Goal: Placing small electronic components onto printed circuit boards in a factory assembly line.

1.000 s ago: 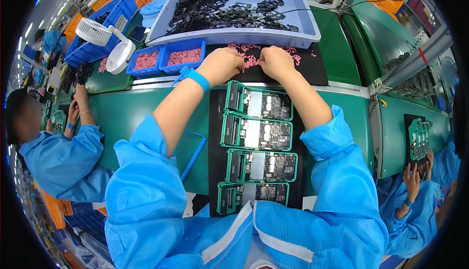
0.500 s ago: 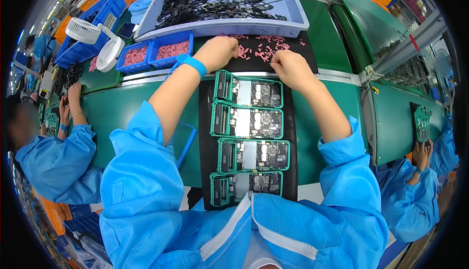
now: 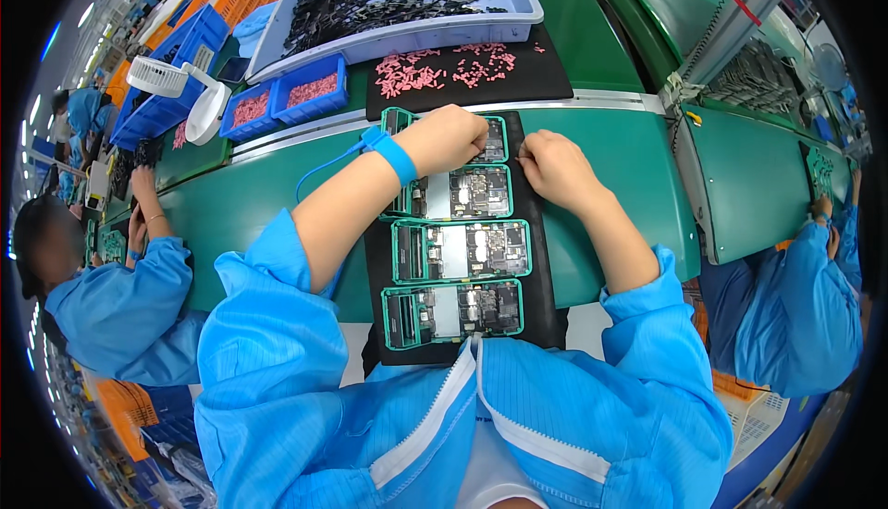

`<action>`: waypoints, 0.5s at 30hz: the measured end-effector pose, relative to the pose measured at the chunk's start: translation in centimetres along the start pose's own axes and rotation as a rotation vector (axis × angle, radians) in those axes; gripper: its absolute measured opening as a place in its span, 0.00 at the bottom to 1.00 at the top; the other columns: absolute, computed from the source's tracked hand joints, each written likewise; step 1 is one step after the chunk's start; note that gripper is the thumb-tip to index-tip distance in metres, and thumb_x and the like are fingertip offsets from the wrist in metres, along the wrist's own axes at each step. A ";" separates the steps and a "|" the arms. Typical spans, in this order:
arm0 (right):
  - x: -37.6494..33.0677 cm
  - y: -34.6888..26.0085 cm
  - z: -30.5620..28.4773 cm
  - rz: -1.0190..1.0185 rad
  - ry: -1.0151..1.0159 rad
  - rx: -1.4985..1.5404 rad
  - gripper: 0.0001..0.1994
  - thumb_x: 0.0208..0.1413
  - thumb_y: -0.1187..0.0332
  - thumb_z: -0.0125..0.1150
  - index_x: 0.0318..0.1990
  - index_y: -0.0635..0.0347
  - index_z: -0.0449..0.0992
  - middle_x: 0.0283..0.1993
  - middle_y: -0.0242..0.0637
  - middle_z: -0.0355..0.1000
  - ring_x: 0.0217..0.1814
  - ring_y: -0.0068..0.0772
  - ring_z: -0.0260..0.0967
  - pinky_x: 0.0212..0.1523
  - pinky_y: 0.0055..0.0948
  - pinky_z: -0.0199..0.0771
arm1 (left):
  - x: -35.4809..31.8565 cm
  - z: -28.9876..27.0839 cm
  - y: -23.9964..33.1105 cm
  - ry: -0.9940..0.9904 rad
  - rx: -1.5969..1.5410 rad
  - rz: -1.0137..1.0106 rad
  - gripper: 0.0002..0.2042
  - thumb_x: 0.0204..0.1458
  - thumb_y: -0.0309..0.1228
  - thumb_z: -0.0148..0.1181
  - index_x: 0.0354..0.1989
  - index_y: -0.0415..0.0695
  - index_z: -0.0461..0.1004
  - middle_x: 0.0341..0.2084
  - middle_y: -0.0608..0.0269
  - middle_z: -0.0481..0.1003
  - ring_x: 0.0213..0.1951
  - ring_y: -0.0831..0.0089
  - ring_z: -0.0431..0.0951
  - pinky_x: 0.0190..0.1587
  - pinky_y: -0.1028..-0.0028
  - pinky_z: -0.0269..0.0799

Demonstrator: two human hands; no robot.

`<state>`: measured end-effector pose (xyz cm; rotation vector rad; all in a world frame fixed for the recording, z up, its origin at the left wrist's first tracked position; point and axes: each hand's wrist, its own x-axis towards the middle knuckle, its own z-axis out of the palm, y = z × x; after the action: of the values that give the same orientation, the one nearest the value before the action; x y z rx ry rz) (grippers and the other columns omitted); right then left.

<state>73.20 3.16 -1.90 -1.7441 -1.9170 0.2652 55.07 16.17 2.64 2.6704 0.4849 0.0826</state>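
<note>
Several opened phones with circuit boards, each in a green frame point(image 3: 531, 252), lie in a column on a black strip point(image 3: 542, 289) in front of me. My left hand point(image 3: 448, 142) is over the farthest phone, covering part of it. Its fingers are pinched together at that phone's board, and what they hold, if anything, is hidden. At the right of the same phone is my right hand point(image 3: 559, 169), fingers closed together; any piece in them is too small to make out. A blue strap with a cord point(image 3: 388, 153) circles my left wrist.
Small pink pieces point(image 3: 404, 74) lie spread on a black mat point(image 3: 532, 79) beyond a metal rail. Blue bins point(image 3: 319, 102) of pink pieces stand left of it. A large tub point(image 3: 398, 33) of black parts sits behind, with a white fan point(image 3: 157, 76) at left. Co-workers sit on both sides.
Both hands have come back from the pink pieces toward me, the left one over the farthest phone and the right one beside it. The view has shifted slightly.
</note>
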 end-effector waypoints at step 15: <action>-1.9 1.7 -0.4 0.011 0.104 0.112 0.03 0.48 0.72 0.57 0.29 0.60 0.74 0.30 0.43 0.72 0.37 0.49 0.71 0.39 0.43 0.71 | 2.1 0.1 2.8 -0.101 0.214 -0.079 0.06 0.43 0.24 0.56 0.26 0.42 0.79 0.26 0.49 0.78 0.34 0.52 0.79 0.39 0.60 0.75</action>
<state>74.89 1.48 -2.88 -1.6628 -1.7853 0.2745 57.99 14.46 3.72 2.8419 0.5966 -0.1341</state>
